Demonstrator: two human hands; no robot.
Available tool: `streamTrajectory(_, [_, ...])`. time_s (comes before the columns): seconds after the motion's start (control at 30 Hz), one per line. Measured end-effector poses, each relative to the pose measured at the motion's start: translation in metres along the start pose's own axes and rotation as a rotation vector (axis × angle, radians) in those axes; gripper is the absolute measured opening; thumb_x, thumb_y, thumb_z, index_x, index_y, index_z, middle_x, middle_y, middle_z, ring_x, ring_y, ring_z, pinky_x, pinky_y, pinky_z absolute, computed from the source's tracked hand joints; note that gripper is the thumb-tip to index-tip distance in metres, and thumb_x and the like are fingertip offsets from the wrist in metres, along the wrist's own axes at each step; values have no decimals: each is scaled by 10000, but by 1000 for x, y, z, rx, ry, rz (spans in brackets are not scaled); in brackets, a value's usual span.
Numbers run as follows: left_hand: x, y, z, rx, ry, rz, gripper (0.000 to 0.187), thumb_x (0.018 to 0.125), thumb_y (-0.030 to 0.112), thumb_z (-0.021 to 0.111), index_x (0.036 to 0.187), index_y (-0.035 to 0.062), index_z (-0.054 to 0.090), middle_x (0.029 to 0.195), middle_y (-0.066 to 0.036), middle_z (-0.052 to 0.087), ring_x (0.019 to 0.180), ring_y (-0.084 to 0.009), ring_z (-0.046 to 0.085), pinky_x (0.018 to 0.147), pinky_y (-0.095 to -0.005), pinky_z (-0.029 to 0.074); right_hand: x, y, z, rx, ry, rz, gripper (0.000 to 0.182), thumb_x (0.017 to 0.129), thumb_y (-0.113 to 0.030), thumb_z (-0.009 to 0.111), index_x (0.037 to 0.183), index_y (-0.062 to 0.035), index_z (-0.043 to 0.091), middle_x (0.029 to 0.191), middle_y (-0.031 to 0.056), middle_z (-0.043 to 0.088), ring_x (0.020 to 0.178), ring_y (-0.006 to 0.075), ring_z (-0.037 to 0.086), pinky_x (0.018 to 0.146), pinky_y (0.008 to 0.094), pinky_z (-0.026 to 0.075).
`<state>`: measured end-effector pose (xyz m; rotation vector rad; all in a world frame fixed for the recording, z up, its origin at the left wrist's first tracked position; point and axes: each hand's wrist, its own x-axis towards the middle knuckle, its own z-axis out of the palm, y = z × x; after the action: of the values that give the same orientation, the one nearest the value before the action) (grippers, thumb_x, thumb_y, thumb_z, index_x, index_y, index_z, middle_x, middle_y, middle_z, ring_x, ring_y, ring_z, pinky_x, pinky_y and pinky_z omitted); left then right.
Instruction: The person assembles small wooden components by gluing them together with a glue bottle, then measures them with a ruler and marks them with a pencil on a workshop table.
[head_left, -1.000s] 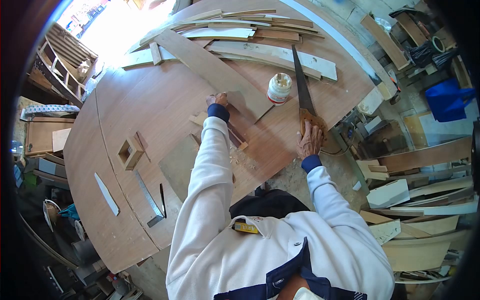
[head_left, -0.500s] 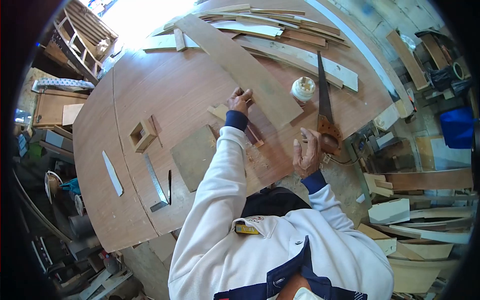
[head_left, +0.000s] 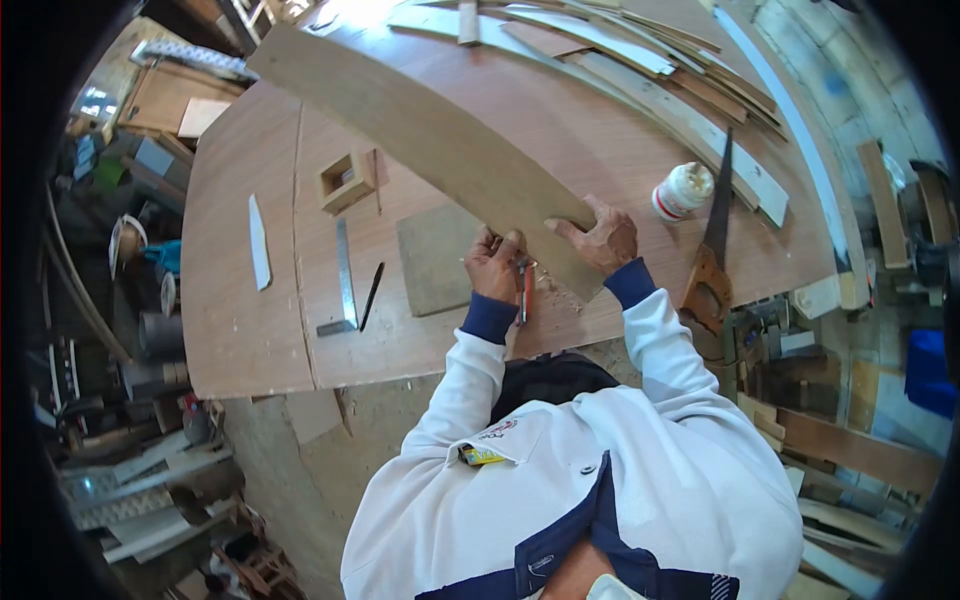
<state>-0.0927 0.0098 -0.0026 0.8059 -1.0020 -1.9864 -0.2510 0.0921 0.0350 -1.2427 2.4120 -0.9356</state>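
Note:
A long flat board slants from the upper left down to the near edge of the brown table. My right hand is closed on the board near its lower end, thumb on top. At the board's left edge my left hand has its fingers closed; what it grips, if anything, is partly hidden. A red-handled tool lies just right of my left hand. Left of that is a square flat panel, partly under the board. Wood shavings lie near the board's lower end.
A handsaw and a white jar stand to the right. Strips of wood are piled at the back. On the left are a small wooden box, a metal square, a dark pencil-like tool and a white blade-shaped piece.
The board has moved left and toward me. My right hand has come from beside the saw onto the board. My left hand has moved nearer to me. The view has shifted.

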Motion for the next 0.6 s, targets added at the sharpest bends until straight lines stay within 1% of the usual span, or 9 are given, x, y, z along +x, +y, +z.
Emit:
streamTrajectory(0.13, [-26, -3, -40, 13, 136, 58, 179, 855, 38, 622, 1030, 49, 586, 936, -22, 627, 809, -122, 604, 719, -291, 520, 3, -20, 26, 31, -104, -47, 535, 775, -585, 605, 924, -74, 665, 849, 176, 679, 818, 361, 648, 769, 460, 493])
streamTrajectory(0.2, [-37, -3, -54, -8, 204, 90, 179, 849, 43, 636, 1021, 53, 592, 923, -23, 633, 796, -124, 607, 713, -296, 523, 12, -21, 46, -75, -144, -111, 516, 825, -573, 541, 881, -77, 671, 852, 159, 680, 818, 361, 646, 766, 459, 493])
streamTrajectory(0.23, [-42, -6, -63, 53, 227, 67, 162, 844, 43, 644, 1000, 53, 602, 904, -26, 639, 771, -128, 610, 701, -295, 526, 16, -13, 62, -71, -162, -126, 516, 825, -573, 541, 881, -77, 671, 852, 159, 680, 818, 361, 646, 766, 459, 493])
streamTrajectory(0.3, [-53, -12, -71, 111, 270, 50, 145, 839, 43, 653, 978, 54, 613, 885, -30, 646, 746, -132, 613, 689, -295, 528, 22, 5, 93, -115, -99, -222, 480, 897, -511, 453, 845, -89, 674, 864, 158, 677, 798, 366, 642, 757, 454, 498])
streamTrajectory(0.33, [-59, -14, -69, 87, 329, 49, 127, 836, 41, 657, 958, 52, 621, 868, -32, 649, 726, -133, 614, 676, -290, 529, 21, -10, 87, -103, -115, -242, 480, 897, -511, 453, 845, -89, 674, 864, 158, 677, 798, 366, 642, 757, 454, 498])
streamTrajectory(0.37, [-66, -14, -71, 62, 389, 48, 109, 834, 40, 661, 937, 50, 629, 851, -35, 652, 707, -134, 614, 663, -286, 530, 19, -23, 77, -151, -212, -255, 461, 917, -484, 422, 868, -101, 673, 870, 158, 676, 794, 365, 642, 753, 454, 501])
streamTrajectory(0.4, [-74, -10, -71, 50, 371, 40, 102, 834, 36, 660, 932, 50, 637, 849, -34, 653, 708, -136, 617, 665, -274, 529, 18, -33, 71, -205, -306, -264, 447, 938, -458, 391, 890, -113, 671, 877, 157, 675, 790, 364, 643, 749, 455, 503])
streamTrajectory(0.53, [-85, -13, -87, 33, 456, -1, 100, 809, 39, 690, 899, 34, 646, 821, -30, 662, 693, -108, 606, 617, -245, 501, 20, -42, 94, -98, -370, -402, 426, 948, -444, 373, 941, -133, 664, 873, 155, 677, 790, 355, 649, 744, 455, 510])
streamTrajectory(0.6, [-82, -23, -109, 99, 464, -38, 91, 832, 42, 669, 917, 44, 635, 827, -40, 652, 686, -144, 613, 614, -268, 497, 20, -51, 104, -198, -391, -384, 422, 949, -443, 368, 989, -135, 654, 888, 148, 675, 837, 341, 648, 780, 447, 506])
